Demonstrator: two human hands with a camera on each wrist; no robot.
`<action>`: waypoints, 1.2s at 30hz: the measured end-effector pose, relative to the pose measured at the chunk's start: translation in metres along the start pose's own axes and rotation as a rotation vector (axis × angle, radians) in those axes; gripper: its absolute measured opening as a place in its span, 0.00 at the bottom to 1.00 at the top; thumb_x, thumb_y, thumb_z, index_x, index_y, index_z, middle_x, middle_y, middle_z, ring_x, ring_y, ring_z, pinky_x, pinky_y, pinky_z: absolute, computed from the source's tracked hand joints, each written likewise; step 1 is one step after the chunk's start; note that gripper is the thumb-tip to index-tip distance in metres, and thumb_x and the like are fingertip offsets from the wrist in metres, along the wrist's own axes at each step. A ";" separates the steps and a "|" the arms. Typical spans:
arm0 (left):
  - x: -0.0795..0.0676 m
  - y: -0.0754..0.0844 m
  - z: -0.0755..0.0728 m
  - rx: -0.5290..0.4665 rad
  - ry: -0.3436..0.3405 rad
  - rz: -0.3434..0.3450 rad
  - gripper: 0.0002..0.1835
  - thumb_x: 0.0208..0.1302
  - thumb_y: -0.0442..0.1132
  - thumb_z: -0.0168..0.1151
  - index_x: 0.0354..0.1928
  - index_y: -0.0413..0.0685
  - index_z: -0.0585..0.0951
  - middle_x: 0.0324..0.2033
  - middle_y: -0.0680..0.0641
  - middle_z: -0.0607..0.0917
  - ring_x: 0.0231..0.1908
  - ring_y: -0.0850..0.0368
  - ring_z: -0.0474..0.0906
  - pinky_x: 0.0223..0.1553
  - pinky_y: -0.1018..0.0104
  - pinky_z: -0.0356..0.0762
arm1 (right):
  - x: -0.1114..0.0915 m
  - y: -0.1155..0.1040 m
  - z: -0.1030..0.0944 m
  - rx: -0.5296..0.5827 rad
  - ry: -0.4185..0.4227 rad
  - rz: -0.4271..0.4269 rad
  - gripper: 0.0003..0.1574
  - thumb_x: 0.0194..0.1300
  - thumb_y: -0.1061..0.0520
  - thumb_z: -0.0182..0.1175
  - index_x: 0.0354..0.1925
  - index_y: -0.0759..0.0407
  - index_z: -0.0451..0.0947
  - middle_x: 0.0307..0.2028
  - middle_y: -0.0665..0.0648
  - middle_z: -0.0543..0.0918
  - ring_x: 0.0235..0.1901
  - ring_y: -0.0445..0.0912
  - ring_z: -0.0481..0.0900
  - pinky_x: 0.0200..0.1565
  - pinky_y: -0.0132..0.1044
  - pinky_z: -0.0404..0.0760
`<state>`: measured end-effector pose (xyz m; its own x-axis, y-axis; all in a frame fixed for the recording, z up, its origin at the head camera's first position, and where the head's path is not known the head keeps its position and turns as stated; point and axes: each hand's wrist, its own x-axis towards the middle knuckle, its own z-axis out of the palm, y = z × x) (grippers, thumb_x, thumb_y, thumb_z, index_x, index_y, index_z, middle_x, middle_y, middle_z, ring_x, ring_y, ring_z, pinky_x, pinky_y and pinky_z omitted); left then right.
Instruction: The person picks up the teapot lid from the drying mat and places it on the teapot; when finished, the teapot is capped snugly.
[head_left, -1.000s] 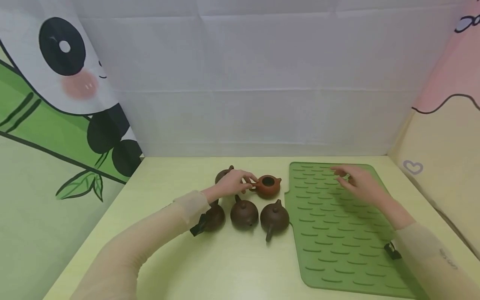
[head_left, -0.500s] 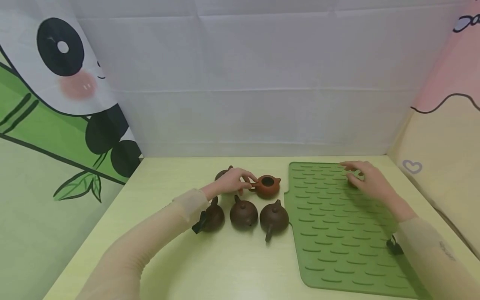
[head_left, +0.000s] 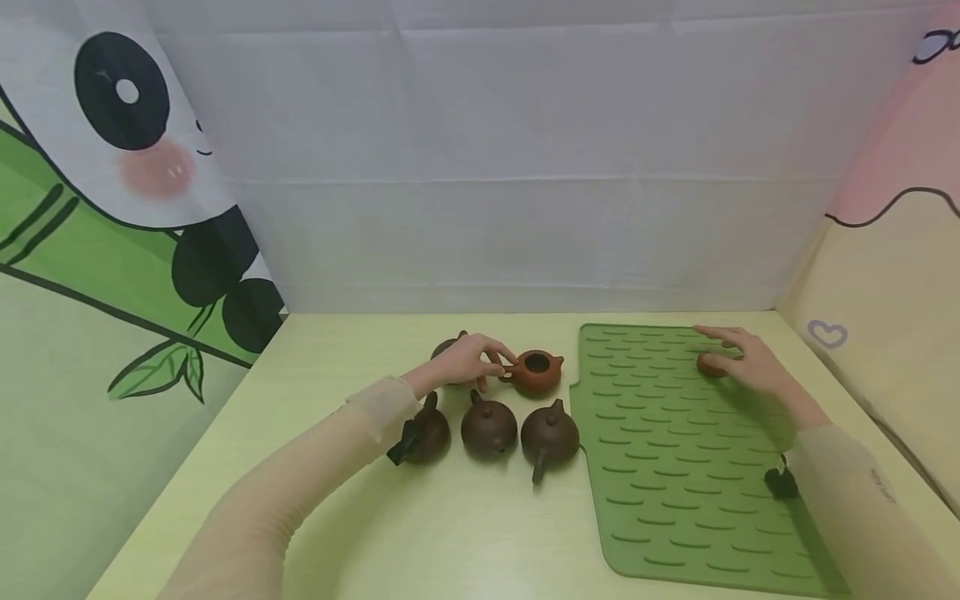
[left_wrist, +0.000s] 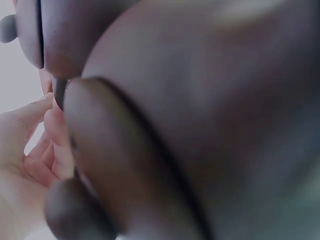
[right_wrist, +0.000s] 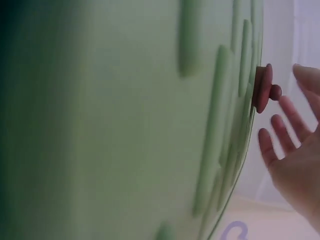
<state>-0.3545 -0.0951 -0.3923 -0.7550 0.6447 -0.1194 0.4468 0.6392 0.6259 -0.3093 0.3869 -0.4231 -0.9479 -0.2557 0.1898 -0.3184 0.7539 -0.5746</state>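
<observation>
A reddish-brown teapot [head_left: 538, 386] without its lid, its opening showing, stands at the back of the table. My left hand [head_left: 467, 360] pinches its handle from the left. On the green mat [head_left: 660, 467] lies a small reddish lid [head_left: 708, 365], its round knob facing up in the right wrist view. Just right of it is my right hand [head_left: 757, 367], fingers spread and apart from the knob [right_wrist: 275, 92]. The left wrist view is mostly filled by a dark teapot [left_wrist: 225, 115] close up, with part of my left hand [left_wrist: 30, 150] behind.
Three dark brown teapots with lids stand in front: a left one [head_left: 430, 435], a middle one [head_left: 489, 433] and a right one [head_left: 550, 437] beside the mat's edge. Another dark teapot [head_left: 444, 348] is partly hidden behind my left hand. A white cloth wall [head_left: 525, 233] closes the back.
The right hand has let go of the lid, which now lies on the mat, and the fingers have drawn away to the right. The left hand stays at the reddish teapot's handle.
</observation>
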 end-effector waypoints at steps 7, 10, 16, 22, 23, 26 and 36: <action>0.000 0.001 0.000 -0.006 -0.007 0.010 0.17 0.70 0.36 0.60 0.59 0.51 0.81 0.40 0.45 0.89 0.18 0.61 0.83 0.26 0.55 0.84 | -0.009 0.009 -0.005 0.093 -0.055 0.112 0.34 0.74 0.54 0.54 0.71 0.68 0.60 0.65 0.78 0.67 0.58 0.69 0.73 0.57 0.71 0.67; -0.001 0.002 -0.001 -0.014 -0.014 0.008 0.18 0.69 0.35 0.60 0.60 0.50 0.81 0.41 0.43 0.89 0.19 0.60 0.83 0.27 0.54 0.85 | -0.012 0.013 -0.005 0.087 -0.065 0.144 0.32 0.75 0.53 0.53 0.69 0.69 0.63 0.63 0.76 0.71 0.57 0.61 0.74 0.59 0.67 0.68; 0.000 0.002 -0.001 -0.023 -0.014 0.004 0.18 0.70 0.35 0.60 0.60 0.50 0.81 0.41 0.43 0.88 0.19 0.59 0.83 0.28 0.53 0.85 | -0.014 0.016 -0.006 0.105 -0.088 0.178 0.32 0.75 0.51 0.54 0.67 0.70 0.65 0.63 0.77 0.71 0.61 0.69 0.70 0.62 0.68 0.65; 0.001 0.003 -0.002 -0.033 -0.024 -0.008 0.18 0.69 0.34 0.60 0.60 0.49 0.80 0.42 0.42 0.88 0.20 0.59 0.84 0.28 0.54 0.86 | -0.015 0.021 -0.008 0.069 -0.034 0.234 0.31 0.72 0.45 0.57 0.62 0.64 0.74 0.58 0.64 0.81 0.46 0.24 0.73 0.56 0.44 0.75; 0.001 0.003 -0.002 -0.040 -0.028 -0.012 0.18 0.69 0.34 0.60 0.60 0.49 0.80 0.42 0.41 0.88 0.20 0.58 0.84 0.27 0.55 0.85 | -0.015 0.022 -0.009 0.070 -0.030 0.242 0.30 0.71 0.44 0.58 0.62 0.63 0.75 0.56 0.59 0.83 0.42 0.18 0.69 0.53 0.39 0.75; 0.001 0.005 -0.004 -0.052 -0.038 -0.026 0.18 0.70 0.34 0.60 0.60 0.49 0.80 0.43 0.41 0.88 0.21 0.58 0.85 0.26 0.60 0.85 | -0.015 0.025 -0.009 0.078 -0.030 0.244 0.31 0.71 0.43 0.59 0.62 0.62 0.75 0.52 0.48 0.83 0.40 0.13 0.66 0.50 0.30 0.73; -0.001 0.008 -0.005 -0.071 -0.050 -0.038 0.18 0.70 0.34 0.59 0.61 0.49 0.80 0.44 0.40 0.87 0.22 0.58 0.85 0.30 0.54 0.86 | -0.015 0.018 -0.005 0.083 -0.026 0.255 0.31 0.72 0.42 0.57 0.61 0.64 0.76 0.59 0.69 0.79 0.41 0.16 0.65 0.57 0.55 0.74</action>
<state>-0.3524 -0.0925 -0.3836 -0.7452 0.6417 -0.1816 0.3815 0.6335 0.6731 -0.3005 0.4074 -0.4319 -0.9967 -0.0804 0.0108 -0.0672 0.7439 -0.6649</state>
